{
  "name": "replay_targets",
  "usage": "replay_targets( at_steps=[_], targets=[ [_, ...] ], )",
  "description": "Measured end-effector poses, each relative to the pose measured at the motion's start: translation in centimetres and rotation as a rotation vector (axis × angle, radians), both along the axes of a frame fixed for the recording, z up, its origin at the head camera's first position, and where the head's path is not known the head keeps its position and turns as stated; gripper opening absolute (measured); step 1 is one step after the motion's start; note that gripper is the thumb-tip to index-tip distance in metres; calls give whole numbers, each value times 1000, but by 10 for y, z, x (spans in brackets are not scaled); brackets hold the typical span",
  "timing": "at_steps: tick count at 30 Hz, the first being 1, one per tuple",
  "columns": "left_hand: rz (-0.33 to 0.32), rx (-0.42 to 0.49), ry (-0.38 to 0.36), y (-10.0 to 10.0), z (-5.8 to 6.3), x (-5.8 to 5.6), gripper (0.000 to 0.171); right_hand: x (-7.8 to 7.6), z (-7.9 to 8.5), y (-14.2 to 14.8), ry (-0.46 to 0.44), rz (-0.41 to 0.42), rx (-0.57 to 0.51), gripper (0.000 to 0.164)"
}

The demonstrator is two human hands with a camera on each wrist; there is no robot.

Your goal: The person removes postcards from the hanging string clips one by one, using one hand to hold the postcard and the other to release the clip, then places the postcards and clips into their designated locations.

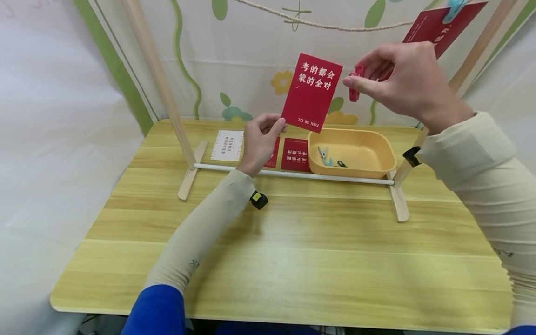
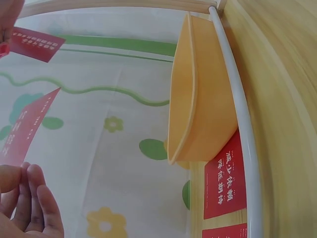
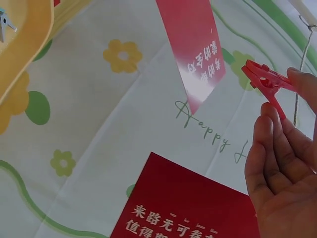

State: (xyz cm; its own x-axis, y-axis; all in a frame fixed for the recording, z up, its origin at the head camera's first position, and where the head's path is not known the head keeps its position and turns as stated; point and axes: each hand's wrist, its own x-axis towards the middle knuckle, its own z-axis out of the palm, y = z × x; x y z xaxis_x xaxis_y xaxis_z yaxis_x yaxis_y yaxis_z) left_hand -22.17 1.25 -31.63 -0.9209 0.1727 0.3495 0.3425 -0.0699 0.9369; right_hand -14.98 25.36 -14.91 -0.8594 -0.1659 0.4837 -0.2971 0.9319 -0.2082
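Left of the frame's centre, a white card [image 1: 227, 145] lies on the table [image 1: 268, 260]. At centre, the left hand [image 1: 260, 139] pinches a tilted red card [image 1: 311, 93] (its foot reads "TO BE NO.1") in the upper middle. Below and rightward sits a yellow basin [image 1: 368, 156]. At upper right, a red clip [image 1: 355, 84], apart from that card, is pinched by the right hand [image 1: 412, 81]; beyond, a blue clip [image 1: 454, 9] holds another red card [image 1: 433, 28].
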Motion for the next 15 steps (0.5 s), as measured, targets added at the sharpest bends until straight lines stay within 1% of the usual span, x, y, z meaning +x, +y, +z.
replay_targets(
  at_steps=[3,6,12,13,15],
  targets=[
    [2,-3,-9,-2,0,1,23,-1,-4,2,0,8,-5,45],
    [7,-8,-23,-4,3,4,23,-2,-9,4,-8,21,-15,43],
    [7,-16,-29,-10,19,19,23,-4,-17,6,-26,24,-19,43],
    [9,-21,-30,-11,20,21,23,-4,-19,6,-29,24,-18,43],
    [11,-24,-29,-12,20,22,24,-5,-22,7,-32,29,-15,42]
  ],
)
